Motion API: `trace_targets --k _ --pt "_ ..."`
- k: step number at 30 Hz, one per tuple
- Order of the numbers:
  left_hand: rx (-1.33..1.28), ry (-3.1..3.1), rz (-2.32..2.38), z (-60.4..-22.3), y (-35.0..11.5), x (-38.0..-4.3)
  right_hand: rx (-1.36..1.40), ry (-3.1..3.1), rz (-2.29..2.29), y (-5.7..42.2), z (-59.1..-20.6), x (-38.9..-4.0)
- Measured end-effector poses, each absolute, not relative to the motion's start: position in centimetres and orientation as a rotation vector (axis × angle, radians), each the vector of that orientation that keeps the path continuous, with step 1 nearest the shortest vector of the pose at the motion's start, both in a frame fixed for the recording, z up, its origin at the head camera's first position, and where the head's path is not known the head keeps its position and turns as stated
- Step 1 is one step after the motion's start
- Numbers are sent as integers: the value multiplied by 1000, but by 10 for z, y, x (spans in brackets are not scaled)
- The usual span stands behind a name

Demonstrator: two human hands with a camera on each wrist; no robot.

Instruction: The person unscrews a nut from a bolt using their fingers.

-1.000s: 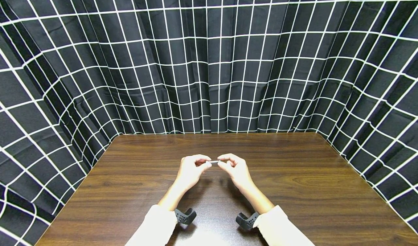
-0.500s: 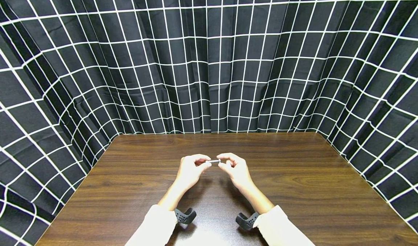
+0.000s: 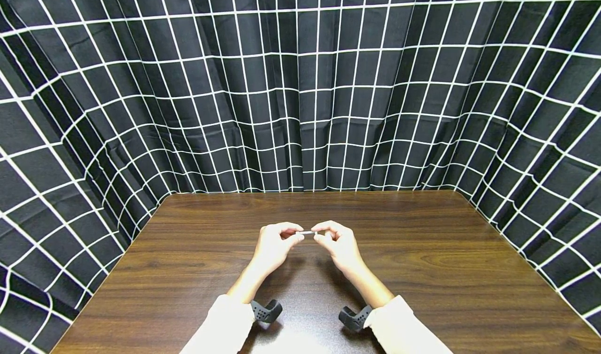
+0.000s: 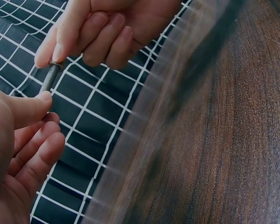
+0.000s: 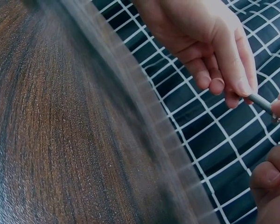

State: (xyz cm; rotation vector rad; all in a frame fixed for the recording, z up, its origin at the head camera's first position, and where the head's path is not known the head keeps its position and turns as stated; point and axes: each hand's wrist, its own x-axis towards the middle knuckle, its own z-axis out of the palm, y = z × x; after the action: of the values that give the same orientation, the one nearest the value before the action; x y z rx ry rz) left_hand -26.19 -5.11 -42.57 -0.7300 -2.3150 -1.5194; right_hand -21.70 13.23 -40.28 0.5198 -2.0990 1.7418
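Observation:
A grey threaded bolt (image 4: 49, 78) spans the gap between the two hands, above the table. My left hand (image 3: 274, 244) pinches one end of it between thumb and fingers, hiding that end. At the other end sits a small nut (image 4: 59, 65), which my right hand (image 3: 341, 245) holds with the tips of its thumb and forefinger. In the right wrist view the bolt (image 5: 261, 102) runs from the left fingertips down to the nut (image 5: 275, 118) beside the right thumb. The remaining fingers of the right hand are curled in.
Under the hands lies a brown wood-grain table (image 3: 197, 249). A dark curtain with white grid lines (image 3: 310, 98) hangs behind it and along both sides. Each wrist wears a black strap mount (image 3: 266, 311), close above the tabletop.
The right fingertips loosened and shifted at the nut, showing more of the bolt's end half a second ago, then came together on it again. My left hand has stayed still.

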Motion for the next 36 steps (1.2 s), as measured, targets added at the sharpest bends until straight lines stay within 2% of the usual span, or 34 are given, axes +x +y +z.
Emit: trace_targets --k 7,13,29,36 --pt "-732 -2319 -1491 -427 -50 -262 361 -2121 1749 137 -427 -236" --pt "-741 -2325 -1462 -428 -49 -263 191 -2259 1617 137 -430 -238" --pt "-746 -2316 -1371 -426 -47 -260 211 -2318 1644 136 -428 -237" --pt "-740 -2304 -1368 -426 -48 -261 222 -2296 1731 132 -410 -226"
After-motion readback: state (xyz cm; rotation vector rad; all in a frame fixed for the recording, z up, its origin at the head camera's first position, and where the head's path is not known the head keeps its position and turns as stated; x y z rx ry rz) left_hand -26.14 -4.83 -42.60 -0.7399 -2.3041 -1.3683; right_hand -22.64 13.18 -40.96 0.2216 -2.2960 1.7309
